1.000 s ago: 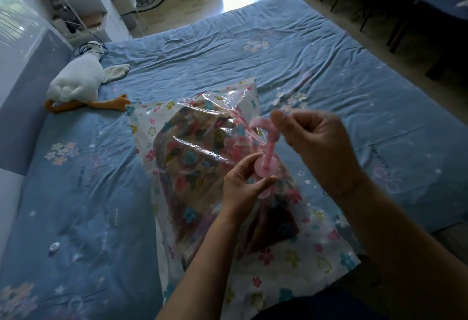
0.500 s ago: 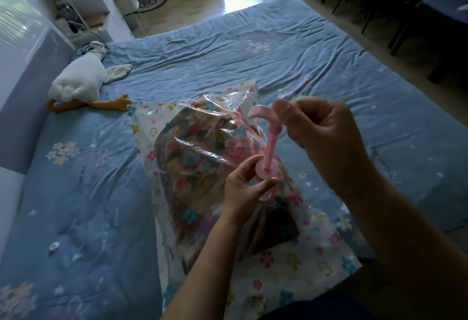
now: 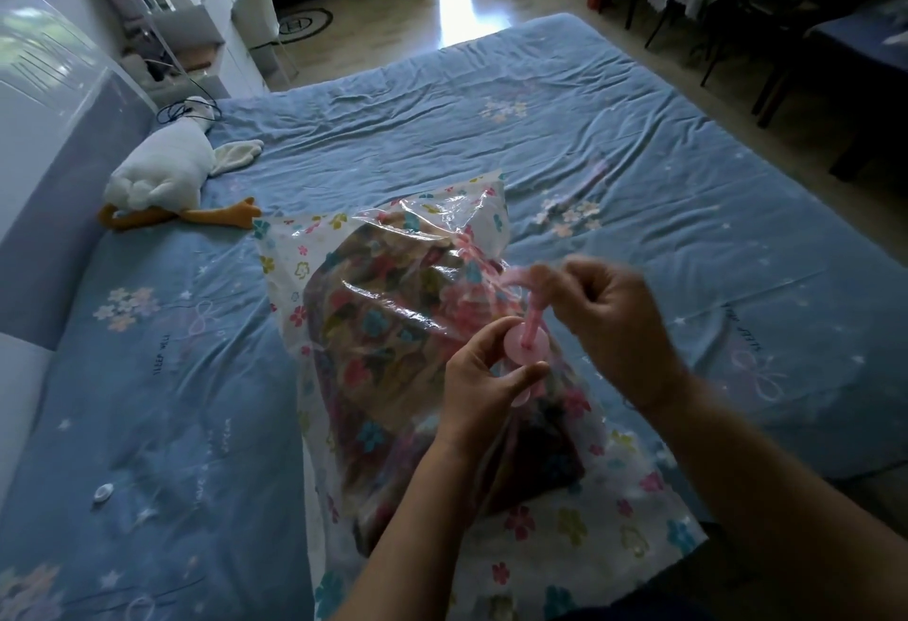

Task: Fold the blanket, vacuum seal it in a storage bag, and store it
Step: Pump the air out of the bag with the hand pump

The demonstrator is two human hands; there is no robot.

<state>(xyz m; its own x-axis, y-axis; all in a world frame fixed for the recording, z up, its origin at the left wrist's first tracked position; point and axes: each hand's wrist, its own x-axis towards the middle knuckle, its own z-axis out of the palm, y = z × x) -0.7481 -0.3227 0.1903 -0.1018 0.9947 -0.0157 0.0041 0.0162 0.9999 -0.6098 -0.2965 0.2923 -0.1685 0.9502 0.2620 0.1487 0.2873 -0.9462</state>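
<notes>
Blue-sheeted bed (image 3: 638,139), left hand (image 3: 484,379) pinching the pink plastic pump (image 3: 533,320) at its base, right hand (image 3: 609,320) fingers (image 3: 589,279) clamped on its handle: stroke straight, imo.

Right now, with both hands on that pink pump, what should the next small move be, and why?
Probably one more stroke of the pump with the right hand, which grips its handle, while the left hand steadies its round base on the bag. The plastic stands loose and puffy around the blanket, so air seems left inside.
</notes>
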